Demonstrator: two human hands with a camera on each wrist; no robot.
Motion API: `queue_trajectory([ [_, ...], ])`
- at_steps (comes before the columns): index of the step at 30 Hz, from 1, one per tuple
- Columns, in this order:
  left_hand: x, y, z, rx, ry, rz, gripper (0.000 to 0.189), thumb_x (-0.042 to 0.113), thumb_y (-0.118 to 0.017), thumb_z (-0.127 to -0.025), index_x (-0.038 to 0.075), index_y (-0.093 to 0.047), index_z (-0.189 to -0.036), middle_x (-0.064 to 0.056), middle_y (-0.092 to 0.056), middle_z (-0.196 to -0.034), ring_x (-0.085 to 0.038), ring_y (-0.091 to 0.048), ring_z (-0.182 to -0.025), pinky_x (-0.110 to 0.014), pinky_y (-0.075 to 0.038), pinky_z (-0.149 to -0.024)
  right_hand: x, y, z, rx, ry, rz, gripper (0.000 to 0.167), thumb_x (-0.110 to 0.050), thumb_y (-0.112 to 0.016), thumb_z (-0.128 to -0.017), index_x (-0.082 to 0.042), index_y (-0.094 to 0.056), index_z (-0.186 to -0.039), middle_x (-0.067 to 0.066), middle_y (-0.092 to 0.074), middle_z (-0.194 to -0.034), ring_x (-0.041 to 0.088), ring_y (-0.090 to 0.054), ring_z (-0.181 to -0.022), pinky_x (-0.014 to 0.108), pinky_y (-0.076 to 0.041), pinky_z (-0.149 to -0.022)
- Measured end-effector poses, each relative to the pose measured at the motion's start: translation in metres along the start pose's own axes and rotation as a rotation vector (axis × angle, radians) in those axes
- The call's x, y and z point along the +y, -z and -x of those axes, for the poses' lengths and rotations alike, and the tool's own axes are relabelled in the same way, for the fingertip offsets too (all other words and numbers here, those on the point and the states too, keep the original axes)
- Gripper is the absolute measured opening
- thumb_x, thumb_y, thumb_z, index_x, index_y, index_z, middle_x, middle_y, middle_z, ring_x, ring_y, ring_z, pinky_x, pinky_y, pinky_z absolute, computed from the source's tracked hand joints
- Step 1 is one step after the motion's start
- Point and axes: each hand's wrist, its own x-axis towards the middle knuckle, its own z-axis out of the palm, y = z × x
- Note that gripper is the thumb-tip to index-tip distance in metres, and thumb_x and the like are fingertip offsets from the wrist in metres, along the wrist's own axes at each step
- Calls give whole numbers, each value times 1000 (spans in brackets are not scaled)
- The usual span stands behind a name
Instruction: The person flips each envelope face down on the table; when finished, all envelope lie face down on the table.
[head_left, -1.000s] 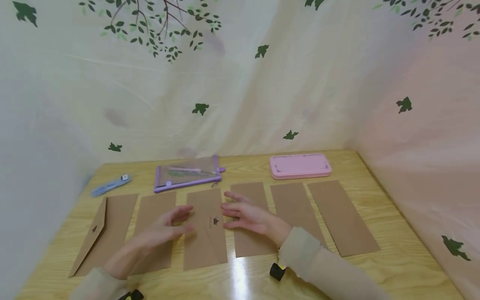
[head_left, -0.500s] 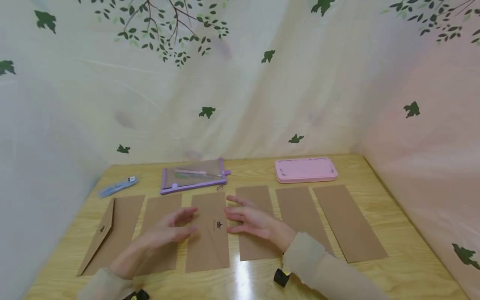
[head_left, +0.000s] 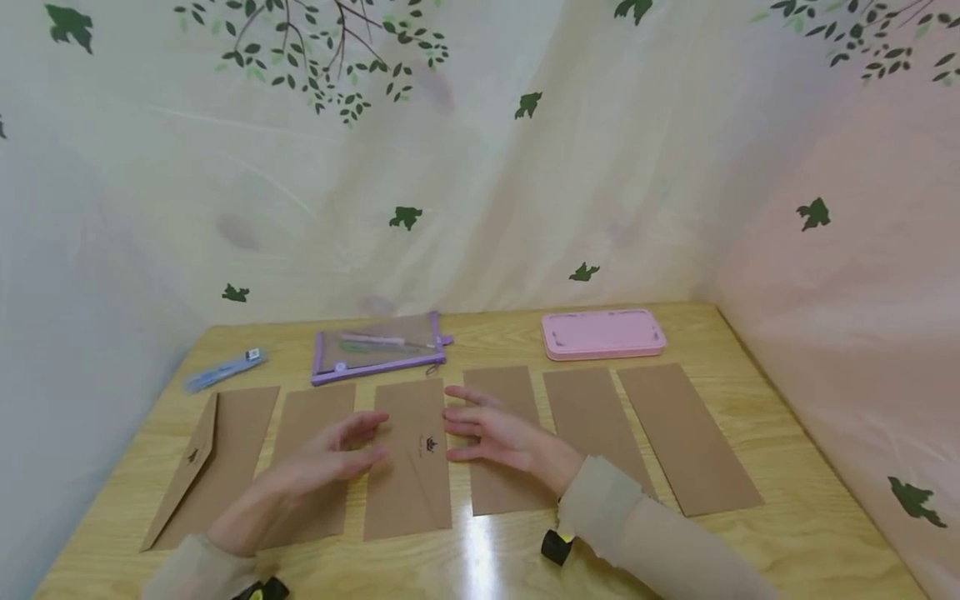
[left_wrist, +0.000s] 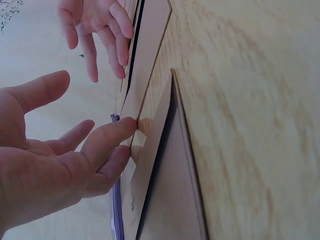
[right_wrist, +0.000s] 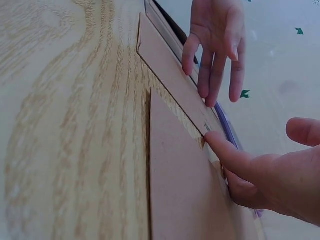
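Observation:
A brown paper envelope (head_left: 408, 492) with a small dark crown mark lies on the table between both hands, in the middle of a row. At its left edge is my left hand (head_left: 330, 458), fingers loosely bent and thumb apart, fingertips at the paper. My right hand (head_left: 502, 435) is spread at the opposite edge, its fingertips touching or nearly touching that side. Neither hand grips the envelope. In the left wrist view, the left fingertips (left_wrist: 131, 124) meet an envelope's edge. The right wrist view has the right index fingertip (right_wrist: 210, 137) against an edge too.
Similar brown envelopes flank it, one at far left with a raised flap (head_left: 187, 467), another at far right (head_left: 690, 442). Behind them lie a blue packaged item (head_left: 225, 370), a purple-trimmed clear zip pouch (head_left: 378, 367) with pens, and a pink case (head_left: 603, 333). Printed cloth hangs around the table.
The near end of the middle envelope has shifted slightly left between the hands. Both hands stay nearly in place; the head view sways a little.

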Motion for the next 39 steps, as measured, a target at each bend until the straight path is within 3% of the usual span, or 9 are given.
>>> queue_trajectory([
  [7,4,0,0,12,24,-41,71,27,-71,-96,-1,-37,-152,-28,-36,-155,-47,-31,-143,-57,-42,-109,0,2,-2,-1,0,-17,65,-10,-54,-103,-6,-23,-160,29,-27,-159,46,-25,-147,63,-41,-107],
  [17,6,-3,-5,-10,0,31,71,17,-70,-96,-5,-34,-152,-32,-34,-155,-50,-31,-141,-49,-50,-102,-14,-2,4,-74,25,-103,62,-10,-48,-105,-6,-20,-161,26,-26,-160,45,-29,-145,62,-39,-109],
  [22,8,-4,-6,-27,2,25,74,22,-71,-96,-3,-32,-154,-31,-32,-155,-48,-31,-142,-50,-47,-106,-19,-5,6,-111,22,-130,62,-8,-45,-106,-4,-18,-161,23,-28,-161,42,-31,-144,58,-41,-109],
  [30,16,-7,-6,-72,26,49,79,26,-70,-96,2,-26,-157,-30,-29,-157,-47,-27,-144,-53,-44,-108,-23,-12,6,-115,29,-127,56,-7,-43,-106,1,-23,-158,20,-37,-154,30,-49,-127,53,-42,-110],
  [39,24,-11,-9,-115,19,115,79,24,-68,-99,2,-21,-158,-31,-21,-160,-49,-32,-142,-51,-48,-104,-24,-17,5,-134,35,-100,50,-6,-44,-106,2,-34,-154,15,-45,-144,26,-53,-118,50,-44,-109],
])
